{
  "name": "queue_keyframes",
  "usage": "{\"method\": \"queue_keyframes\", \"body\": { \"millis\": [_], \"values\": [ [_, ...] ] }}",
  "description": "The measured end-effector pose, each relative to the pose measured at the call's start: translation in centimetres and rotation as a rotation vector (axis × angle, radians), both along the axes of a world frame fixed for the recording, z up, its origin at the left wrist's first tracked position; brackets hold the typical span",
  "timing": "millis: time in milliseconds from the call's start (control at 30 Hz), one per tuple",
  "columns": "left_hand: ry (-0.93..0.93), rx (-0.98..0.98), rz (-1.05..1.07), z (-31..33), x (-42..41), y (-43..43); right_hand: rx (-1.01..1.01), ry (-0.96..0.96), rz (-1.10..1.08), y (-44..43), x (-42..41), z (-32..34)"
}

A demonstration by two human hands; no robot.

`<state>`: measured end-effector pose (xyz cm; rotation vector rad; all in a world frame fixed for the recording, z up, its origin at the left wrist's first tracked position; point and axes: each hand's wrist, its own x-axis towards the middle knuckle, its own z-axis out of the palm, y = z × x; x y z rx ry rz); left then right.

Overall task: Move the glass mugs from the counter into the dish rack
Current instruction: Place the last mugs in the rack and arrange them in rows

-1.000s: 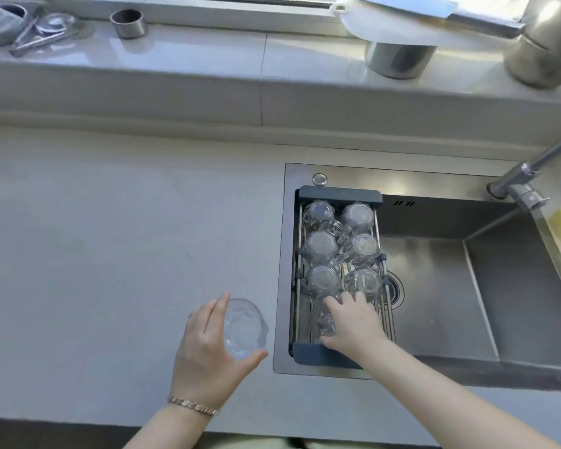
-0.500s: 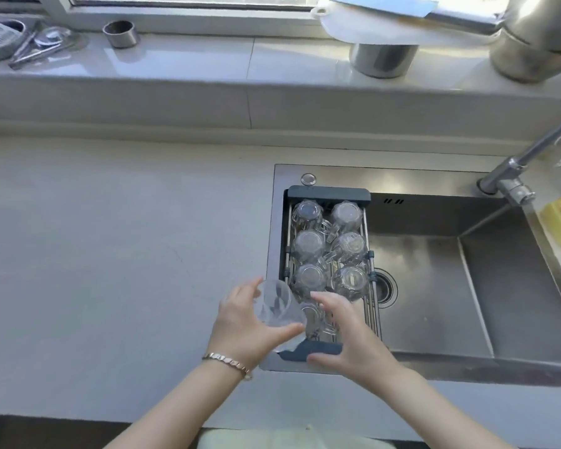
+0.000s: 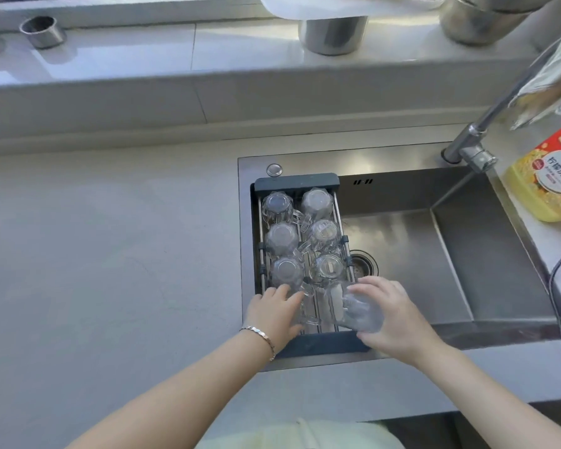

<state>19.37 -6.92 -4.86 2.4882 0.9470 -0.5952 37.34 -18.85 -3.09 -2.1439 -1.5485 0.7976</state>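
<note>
mug (image 3: 358,311) passed left to right hand (image 3: 394,314), gripped tilted over dish rack (image 3: 297,184) near edge; left hand (image 3: 274,314) steadies racked mug (image 3: 305,309).

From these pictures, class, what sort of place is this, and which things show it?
Most likely a home kitchen: a steel sink with a tap, a dish rack of glass mugs, and a detergent bottle.
</note>
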Motion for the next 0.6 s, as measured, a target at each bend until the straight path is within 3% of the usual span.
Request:
{"method": "queue_keyframes", "body": {
  "millis": [100, 200, 367, 600],
  "values": [
    [0.090, 0.005, -0.082, -1.4, -0.4, 0.0, -0.061, -0.107, 0.131, 0.9, -0.5, -0.5],
    [0.086, 0.026, -0.079, -1.7, -0.5, 0.3, -0.126, -0.306, 0.212, 2.1, -1.1, -1.1],
    [0.097, 0.026, -0.123, -1.7, -0.6, 0.6, -0.138, -0.444, 0.339, 3.0, -2.6, -3.2],
    [0.067, 0.021, -0.150, -2.0, -0.8, 1.0, -0.235, -0.127, 0.040, 4.2, -3.7, -4.4]
  ]
}}
